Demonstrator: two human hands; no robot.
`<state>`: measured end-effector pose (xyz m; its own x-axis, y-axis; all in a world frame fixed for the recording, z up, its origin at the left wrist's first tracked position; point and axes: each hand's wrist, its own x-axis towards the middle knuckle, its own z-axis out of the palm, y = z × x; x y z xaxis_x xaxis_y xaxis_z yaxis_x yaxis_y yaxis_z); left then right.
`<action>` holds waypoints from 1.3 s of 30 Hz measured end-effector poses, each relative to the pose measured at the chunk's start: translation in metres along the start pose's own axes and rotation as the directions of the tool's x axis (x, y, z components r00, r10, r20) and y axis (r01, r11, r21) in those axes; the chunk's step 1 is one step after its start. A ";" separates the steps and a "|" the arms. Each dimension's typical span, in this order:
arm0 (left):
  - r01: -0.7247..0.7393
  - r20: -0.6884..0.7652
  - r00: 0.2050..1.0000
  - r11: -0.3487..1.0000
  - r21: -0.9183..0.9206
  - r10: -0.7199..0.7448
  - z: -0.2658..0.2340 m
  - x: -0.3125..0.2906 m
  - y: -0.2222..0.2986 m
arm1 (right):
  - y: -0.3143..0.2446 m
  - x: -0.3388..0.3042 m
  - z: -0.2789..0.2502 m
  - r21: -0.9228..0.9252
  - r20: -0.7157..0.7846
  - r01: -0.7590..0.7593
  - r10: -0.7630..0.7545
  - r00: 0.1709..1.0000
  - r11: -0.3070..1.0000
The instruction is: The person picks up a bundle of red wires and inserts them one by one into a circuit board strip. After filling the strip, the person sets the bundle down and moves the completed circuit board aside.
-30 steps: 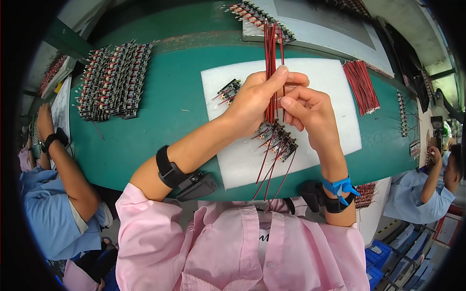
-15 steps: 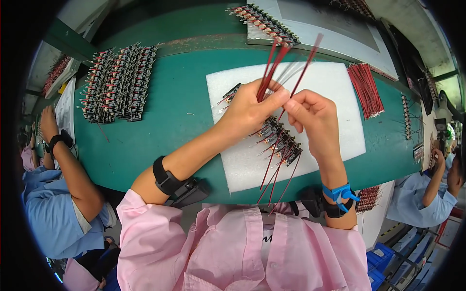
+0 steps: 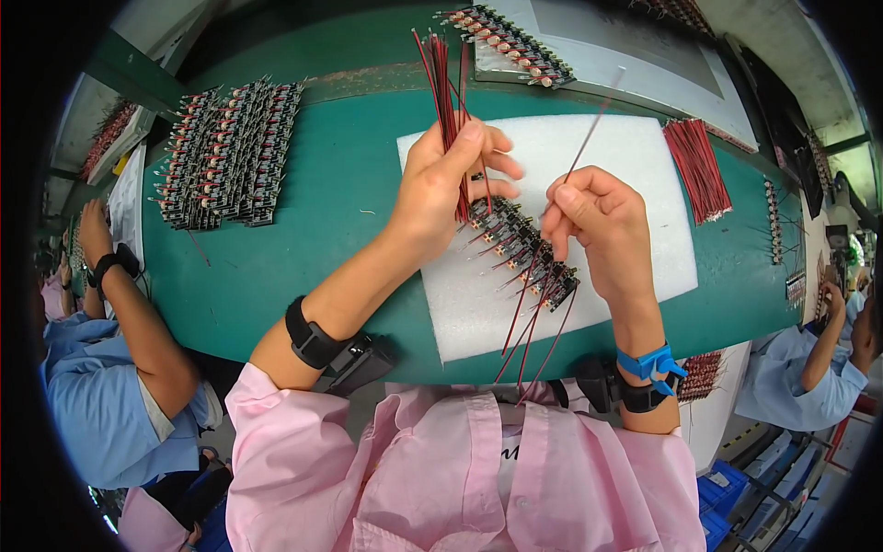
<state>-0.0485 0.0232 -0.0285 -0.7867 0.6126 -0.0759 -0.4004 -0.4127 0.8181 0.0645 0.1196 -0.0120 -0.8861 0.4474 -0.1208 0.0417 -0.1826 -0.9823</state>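
Left hand closed around a bundle of thin red wires standing upright above the white foam pad, while the right hand pinched a single red wire drawn out and tilted toward the far edge. Beneath both hands lay a strip of small black circuit boards, red leads trailing off the green bench toward the pink-sleeved worker. Judging from the loose grip on so many strands, the bundle could have splayed or shed wires onto the boards — and the trailing leads, hanging over the edge, might have snagged a sleeve and dragged the strip askew. No bins stood on the bench; stock lay open instead — a rack of finished boards at left, a loose sheaf of red wires at right. Blue crates sat under the bench, contents unseen.
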 end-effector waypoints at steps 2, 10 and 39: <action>0.091 0.100 0.991 0.996 0.020 -0.092 -0.004 -0.003 0.004 | 0.001 0.000 -0.001 0.087 -0.023 0.038 -0.036 0.999 0.996; 0.204 0.271 0.882 0.832 0.516 -0.385 -0.004 -0.015 0.016 | 0.003 -0.001 -0.003 0.076 -0.077 0.071 -0.065 0.995 0.995; -0.385 0.546 0.817 0.527 0.758 -0.187 -0.005 -0.016 0.017 | 0.015 -0.018 -0.001 -0.323 -0.062 0.032 -0.054 0.997 0.946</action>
<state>-0.0449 0.0031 -0.0164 -0.3112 0.9455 0.0958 0.4480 0.0571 0.8922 0.0813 0.1095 -0.0251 -0.8570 0.5097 -0.0757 0.1602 0.1240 -0.9793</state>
